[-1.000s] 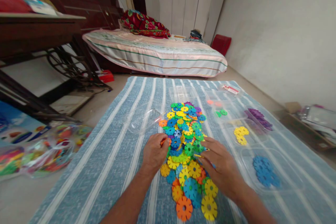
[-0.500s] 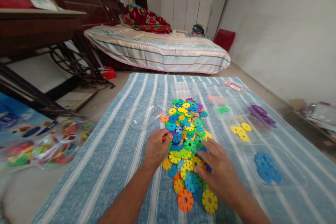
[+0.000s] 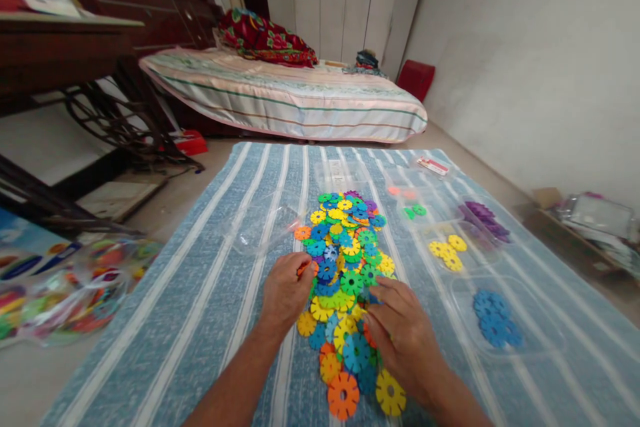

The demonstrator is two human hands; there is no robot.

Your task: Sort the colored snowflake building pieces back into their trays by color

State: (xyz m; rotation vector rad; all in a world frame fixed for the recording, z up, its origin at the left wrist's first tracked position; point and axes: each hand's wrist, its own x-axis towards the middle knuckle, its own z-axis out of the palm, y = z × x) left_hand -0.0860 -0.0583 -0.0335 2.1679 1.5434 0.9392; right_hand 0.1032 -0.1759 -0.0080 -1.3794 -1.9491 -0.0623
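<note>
A long heap of notched plastic discs (image 3: 353,282) in several colours lies down the middle of the striped cloth (image 3: 225,227). At its left side my left hand (image 3: 286,290) is closed, with orange notched discs (image 3: 307,269) pinched between thumb and fingers. My right hand (image 3: 407,330) is over the right side of the heap, its fingers drawn in toward the thumb. Whatever lies between those fingertips is mostly hidden. Nearest me are a large orange disc (image 3: 343,408) and a yellow disc (image 3: 391,405).
Clear plastic boxes on the right hold blue discs (image 3: 497,320), yellow discs (image 3: 447,251), purple discs (image 3: 484,219), green discs (image 3: 415,212) and orange discs (image 3: 401,193). A clear lid or tray (image 3: 265,223) lies left of the heap. Bags of coloured pieces (image 3: 75,297) are on the floor.
The fingers of my right hand have drawn together at the heap. My left hand keeps the orange discs. The whole view has shifted slightly.
</note>
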